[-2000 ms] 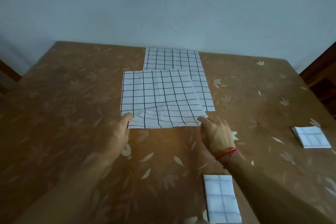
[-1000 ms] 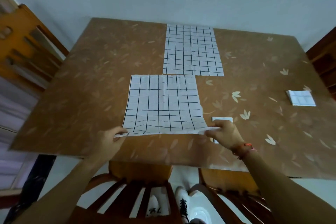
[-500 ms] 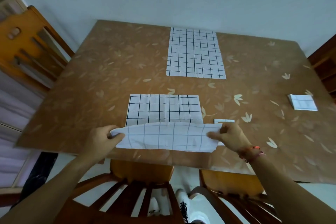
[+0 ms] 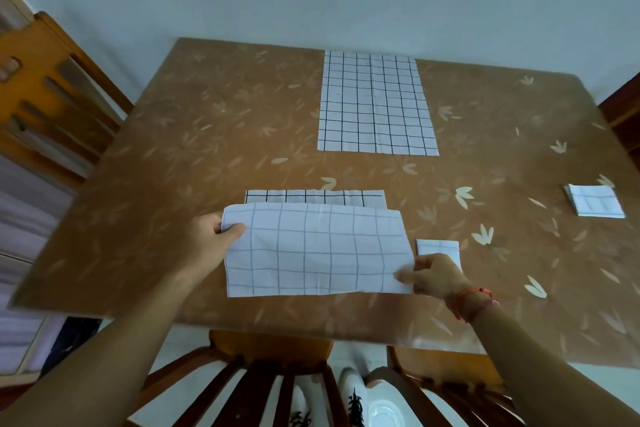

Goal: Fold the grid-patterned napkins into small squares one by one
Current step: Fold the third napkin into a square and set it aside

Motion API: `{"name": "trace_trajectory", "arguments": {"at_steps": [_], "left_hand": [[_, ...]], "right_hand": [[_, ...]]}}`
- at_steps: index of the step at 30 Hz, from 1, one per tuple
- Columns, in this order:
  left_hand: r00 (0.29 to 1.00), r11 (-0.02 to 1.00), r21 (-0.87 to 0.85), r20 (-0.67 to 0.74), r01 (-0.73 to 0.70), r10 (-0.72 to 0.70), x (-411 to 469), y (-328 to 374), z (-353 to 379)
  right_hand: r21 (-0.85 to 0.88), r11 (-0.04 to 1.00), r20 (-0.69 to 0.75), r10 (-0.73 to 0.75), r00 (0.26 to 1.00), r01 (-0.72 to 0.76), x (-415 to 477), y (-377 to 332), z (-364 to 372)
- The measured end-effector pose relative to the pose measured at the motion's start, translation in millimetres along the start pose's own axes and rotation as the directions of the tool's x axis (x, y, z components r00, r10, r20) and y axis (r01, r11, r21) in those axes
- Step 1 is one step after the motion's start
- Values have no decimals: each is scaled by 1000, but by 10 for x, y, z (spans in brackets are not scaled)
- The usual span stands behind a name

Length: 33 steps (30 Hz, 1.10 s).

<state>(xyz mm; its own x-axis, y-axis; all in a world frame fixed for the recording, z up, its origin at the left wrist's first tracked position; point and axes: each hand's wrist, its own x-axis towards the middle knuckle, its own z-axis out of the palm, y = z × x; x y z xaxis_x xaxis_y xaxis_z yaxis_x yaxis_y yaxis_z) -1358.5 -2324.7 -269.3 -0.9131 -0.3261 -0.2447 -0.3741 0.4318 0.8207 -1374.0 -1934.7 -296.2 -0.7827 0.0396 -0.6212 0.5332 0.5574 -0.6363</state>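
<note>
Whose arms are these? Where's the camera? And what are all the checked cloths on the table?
No machine here: those are a person's own two arms. The camera sits on their head and looks down, so you see what they see. The left hand and the right hand each pinch the edge of a checked napkin, bending it over itself, partway through a fold. Farther back on the table lies a second napkin, spread flat. A small folded square lies beside the right hand, and another folded square lies near the table's right edge.
</note>
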Motion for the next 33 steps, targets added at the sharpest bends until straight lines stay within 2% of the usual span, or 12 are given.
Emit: {"name": "trace_trajectory", "arguments": {"at_steps": [6,9,12,16,19,25,29,33], "left_hand": [[998,999,-1,-29,53,-53,374,-89,131],[997,997,-55,-48,59,-62,485,-64,193],[988,984,-94,-15,149,-152,486,-107,235],[951,949,-71,54,308,-305,369,-371,227],[934,938,2,91,348,-346,250,-569,208],[945,946,96,71,311,-318,171,-710,184],[971,961,159,36,226,-234,129,-659,237],[982,966,185,23,180,-187,98,-611,271]], "right_hand": [[6,1000,-99,-15,995,16,279,-69,140],[-12,999,-165,-49,985,48,441,-108,201],[-3,1000,-220,-29,975,30,566,-153,244],[33,998,-274,56,960,-49,686,-164,288],[52,997,-279,76,957,-63,714,-163,306],[14,997,-177,82,981,-81,599,-99,272],[-77,996,-230,33,973,-52,571,-140,283],[-179,979,-253,44,966,-92,581,-235,308]]}}
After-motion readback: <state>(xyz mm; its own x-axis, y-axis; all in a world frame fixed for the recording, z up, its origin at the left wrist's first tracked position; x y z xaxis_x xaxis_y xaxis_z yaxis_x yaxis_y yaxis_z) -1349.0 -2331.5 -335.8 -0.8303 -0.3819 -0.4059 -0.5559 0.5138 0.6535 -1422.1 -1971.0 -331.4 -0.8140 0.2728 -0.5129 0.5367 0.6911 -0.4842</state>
